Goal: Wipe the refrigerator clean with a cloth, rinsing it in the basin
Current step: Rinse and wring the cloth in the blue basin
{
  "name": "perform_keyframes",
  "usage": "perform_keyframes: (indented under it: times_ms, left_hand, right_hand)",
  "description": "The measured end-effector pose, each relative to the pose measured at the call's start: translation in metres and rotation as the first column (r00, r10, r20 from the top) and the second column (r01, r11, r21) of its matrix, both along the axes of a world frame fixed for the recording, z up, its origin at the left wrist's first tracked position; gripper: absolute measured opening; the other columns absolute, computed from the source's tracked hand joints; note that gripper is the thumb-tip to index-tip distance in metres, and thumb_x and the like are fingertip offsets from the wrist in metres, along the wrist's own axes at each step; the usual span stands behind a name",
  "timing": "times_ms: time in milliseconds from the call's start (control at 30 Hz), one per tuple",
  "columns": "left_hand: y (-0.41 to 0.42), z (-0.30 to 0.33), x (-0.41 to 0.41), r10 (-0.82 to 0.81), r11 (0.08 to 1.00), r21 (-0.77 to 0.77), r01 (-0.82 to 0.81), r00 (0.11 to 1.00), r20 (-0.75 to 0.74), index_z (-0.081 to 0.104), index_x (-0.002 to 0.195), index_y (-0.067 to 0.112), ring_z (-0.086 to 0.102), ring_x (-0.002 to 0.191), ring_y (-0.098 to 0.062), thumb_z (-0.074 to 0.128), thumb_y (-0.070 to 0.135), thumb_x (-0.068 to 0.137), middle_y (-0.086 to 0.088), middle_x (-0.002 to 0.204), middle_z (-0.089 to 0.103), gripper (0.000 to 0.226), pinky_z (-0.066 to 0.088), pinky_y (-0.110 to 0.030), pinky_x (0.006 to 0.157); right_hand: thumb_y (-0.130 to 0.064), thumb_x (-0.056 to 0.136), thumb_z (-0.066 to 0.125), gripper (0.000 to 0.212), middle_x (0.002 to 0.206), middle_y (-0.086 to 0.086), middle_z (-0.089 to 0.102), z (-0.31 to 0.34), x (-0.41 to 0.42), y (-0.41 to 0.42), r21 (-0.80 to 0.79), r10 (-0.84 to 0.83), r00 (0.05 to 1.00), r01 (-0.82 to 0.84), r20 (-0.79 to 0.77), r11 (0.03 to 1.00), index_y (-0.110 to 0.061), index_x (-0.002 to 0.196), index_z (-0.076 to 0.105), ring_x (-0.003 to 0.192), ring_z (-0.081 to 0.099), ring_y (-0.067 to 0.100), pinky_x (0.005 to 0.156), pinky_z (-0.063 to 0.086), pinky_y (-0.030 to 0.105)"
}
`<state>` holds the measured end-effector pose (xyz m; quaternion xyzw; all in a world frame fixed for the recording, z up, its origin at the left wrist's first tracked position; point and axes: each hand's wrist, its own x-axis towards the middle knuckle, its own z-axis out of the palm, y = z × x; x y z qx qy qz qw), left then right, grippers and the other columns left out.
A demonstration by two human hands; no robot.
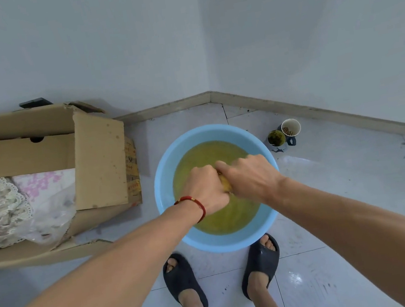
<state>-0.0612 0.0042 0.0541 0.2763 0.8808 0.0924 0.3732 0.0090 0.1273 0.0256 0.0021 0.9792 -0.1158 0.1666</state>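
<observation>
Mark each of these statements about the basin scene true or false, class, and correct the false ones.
1. Both hands grip the cloth over the basin. True: the left hand and right hand are closed around it.
2. The water in the basin is clear. False: it looks yellow-green and murky.
3. The basin stands on a table. False: it sits on the tiled floor, just ahead of the person's slippers.
4. A cardboard box lies to the left of the basin. True.
5. A red bracelet is on the right wrist. False: it is on the left wrist.
</observation>
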Motion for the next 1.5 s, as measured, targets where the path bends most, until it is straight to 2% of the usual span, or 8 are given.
perform_keyframes:
  times_ms: [133,400,600,767,933,1100,1167,1500]
  left_hand:
    - [-0.004,-0.006,0.001,0.218,0.972,0.045,-0.230,0.959,0.182,0.057,0.056,0.012,0.059,0.058,-0.026,0.072,0.011,0.067,-0.001,0.057,0.058,0.018,0.047,-0.031,0.048]
    - [-0.006,0.008,-0.002,0.398,0.894,-0.029,-0.446,0.764,0.508,0.048,0.059,0.012,0.026,0.033,-0.015,0.068,-0.006,0.072,0.003,0.043,0.031,0.030,0.022,-0.022,0.040]
    - [-0.006,0.020,-0.025,0.259,0.952,0.016,-0.304,0.836,0.483,0.056,0.072,0.012,0.042,0.044,-0.019,0.080,0.014,0.075,0.003,0.048,0.045,0.025,0.038,-0.027,0.047]
    - [-0.026,0.058,-0.044,0.222,0.915,0.154,-0.372,0.786,0.578,0.067,0.106,0.008,0.061,0.061,-0.014,0.084,0.045,0.079,-0.005,0.085,0.067,0.049,0.052,-0.022,0.056]
    - [-0.049,0.134,-0.058,0.282,0.692,0.329,-0.642,0.660,0.696,0.072,0.116,0.013,0.072,0.093,-0.025,0.089,0.014,0.071,-0.023,0.112,0.068,0.047,0.063,-0.043,0.080]
    - [-0.067,0.224,-0.068,0.128,0.507,0.349,-0.788,0.469,0.874,0.060,0.140,0.019,0.065,0.108,-0.031,0.075,-0.004,0.078,-0.020,0.120,0.065,0.067,0.055,-0.051,0.100]
    - [-0.071,0.261,-0.078,0.033,0.518,0.392,-0.761,0.475,0.879,0.056,0.144,0.017,0.062,0.110,-0.032,0.068,-0.012,0.083,-0.020,0.117,0.064,0.068,0.046,-0.051,0.107]
    - [-0.097,0.373,-0.082,-0.065,0.679,0.666,-0.311,0.877,0.476,0.066,0.126,0.024,0.072,0.107,-0.014,0.087,0.010,0.078,0.001,0.112,0.076,0.054,0.057,-0.031,0.095]
  right_hand:
    - [-0.017,0.093,0.055,0.017,0.063,0.003,0.055,-0.004,-0.007,0.010,0.034,0.132,0.985,-0.129,-0.113,0.991,-0.011,0.108,0.048,0.049,0.049,0.031,0.044,0.023,0.028]
    - [-0.011,0.070,0.078,0.046,0.042,-0.004,0.032,0.010,-0.012,0.017,0.008,0.236,0.970,-0.236,-0.065,0.972,-0.011,0.097,0.041,0.029,0.027,0.020,0.043,0.007,0.016]
    - [-0.020,0.092,0.061,0.035,0.065,-0.001,0.049,0.031,-0.022,0.011,0.092,0.062,0.998,-0.060,-0.011,0.994,-0.018,0.114,0.035,0.053,0.044,0.029,0.046,0.024,0.031]
    - [-0.032,0.084,0.079,0.051,0.098,0.000,0.054,0.083,-0.024,0.007,-0.204,-0.239,0.941,0.290,0.240,0.935,-0.018,0.110,0.037,0.086,0.056,0.029,0.066,0.043,0.039]
    - [-0.058,0.073,0.087,0.060,0.094,-0.006,0.067,0.168,-0.010,0.007,-0.492,-0.370,0.846,0.527,0.385,0.693,-0.023,0.108,0.053,0.084,0.064,0.014,0.072,0.054,0.033]
    - [-0.032,0.104,0.063,0.031,0.116,0.018,0.075,0.255,0.014,-0.011,-0.778,-0.386,0.694,0.618,0.608,-0.113,-0.007,0.121,0.067,0.105,0.072,0.043,0.101,0.055,0.055]
    - [-0.025,0.103,0.062,0.020,0.114,0.020,0.072,0.288,0.015,-0.020,-0.773,-0.387,0.673,0.594,0.630,-0.226,-0.010,0.111,0.073,0.104,0.070,0.038,0.099,0.055,0.052]
    - [-0.039,0.097,0.072,0.020,0.105,-0.007,0.079,0.403,0.001,-0.093,-0.851,-0.767,0.631,0.462,0.118,0.249,-0.026,0.113,0.073,0.102,0.073,0.007,0.098,0.057,0.039]
